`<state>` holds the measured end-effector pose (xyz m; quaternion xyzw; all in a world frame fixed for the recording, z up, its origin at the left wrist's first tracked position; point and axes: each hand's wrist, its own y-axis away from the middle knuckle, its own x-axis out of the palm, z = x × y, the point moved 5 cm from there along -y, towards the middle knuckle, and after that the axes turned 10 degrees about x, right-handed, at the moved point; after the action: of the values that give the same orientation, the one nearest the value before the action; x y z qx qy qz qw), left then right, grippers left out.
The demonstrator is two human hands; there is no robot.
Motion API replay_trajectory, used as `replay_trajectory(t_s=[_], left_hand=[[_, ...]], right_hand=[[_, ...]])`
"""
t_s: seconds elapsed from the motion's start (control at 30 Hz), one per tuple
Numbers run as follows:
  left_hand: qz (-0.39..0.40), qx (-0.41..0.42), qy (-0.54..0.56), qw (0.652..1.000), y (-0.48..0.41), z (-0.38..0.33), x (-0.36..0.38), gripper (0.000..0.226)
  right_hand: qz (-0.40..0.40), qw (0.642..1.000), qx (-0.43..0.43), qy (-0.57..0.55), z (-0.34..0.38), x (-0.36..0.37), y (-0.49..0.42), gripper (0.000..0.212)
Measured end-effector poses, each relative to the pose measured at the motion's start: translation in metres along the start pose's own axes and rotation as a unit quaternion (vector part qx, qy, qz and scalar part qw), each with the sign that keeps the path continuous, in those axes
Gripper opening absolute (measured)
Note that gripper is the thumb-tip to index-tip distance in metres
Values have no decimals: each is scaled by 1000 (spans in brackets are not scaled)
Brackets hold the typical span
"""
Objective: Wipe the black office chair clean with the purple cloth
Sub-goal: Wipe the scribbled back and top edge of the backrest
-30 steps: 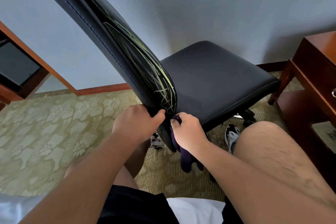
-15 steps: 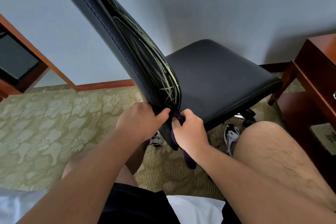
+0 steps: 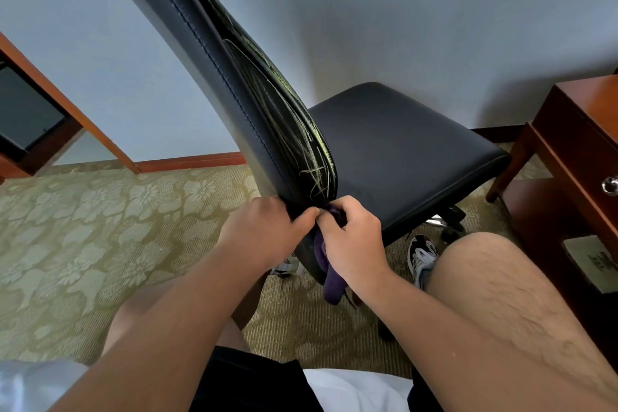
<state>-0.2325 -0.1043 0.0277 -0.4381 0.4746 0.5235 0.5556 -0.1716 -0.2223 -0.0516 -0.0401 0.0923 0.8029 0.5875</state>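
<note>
The black office chair (image 3: 401,150) stands in front of me, its backrest (image 3: 234,77) tilted towards me and streaked with yellow-green scribbles on its front face. My left hand (image 3: 264,234) grips the lower edge of the backrest. My right hand (image 3: 351,244) is shut on the purple cloth (image 3: 329,281), pressing it against the backrest's bottom end beside the seat. Part of the cloth hangs down below my right hand; the rest is hidden under my fingers.
A reddish wooden desk with a drawer knob (image 3: 582,157) stands close on the right. Wooden furniture (image 3: 40,117) is at the left. My bare knees and a sneaker (image 3: 423,254) sit under the chair on patterned carpet (image 3: 100,227). A grey wall is behind.
The chair's backrest has come closer and swung a little to the right. Both hands stayed at its lower end, the right still working the cloth there.
</note>
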Motion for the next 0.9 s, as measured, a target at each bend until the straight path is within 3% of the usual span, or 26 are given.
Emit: replay_trajectory(t_s=[0.07, 0.23, 0.37, 0.6, 0.77, 0.9], left_hand=[[-9, -34, 19, 999, 1, -1, -6, 14], [-22, -119, 107, 987, 3, 4, -5, 59], [9, -154, 115, 981, 4, 8, -2, 70], [-19, -146, 125, 981, 15, 14, -20, 78], [-126, -192, 127, 965, 17, 33, -66, 86], [-105, -232, 107, 961, 11, 34, -78, 81]], right_hand=[[4, 1000, -2, 12, -1, 0, 0, 14], [14, 992, 63, 111, -16, 2, -8, 17], [36, 982, 103, 156, -24, 3, -11, 17], [27, 993, 2, 116, 22, -7, -9, 22], [36, 990, -42, 127, 54, -12, -4, 14], [1, 989, -63, 131, 56, -5, 8, 16]])
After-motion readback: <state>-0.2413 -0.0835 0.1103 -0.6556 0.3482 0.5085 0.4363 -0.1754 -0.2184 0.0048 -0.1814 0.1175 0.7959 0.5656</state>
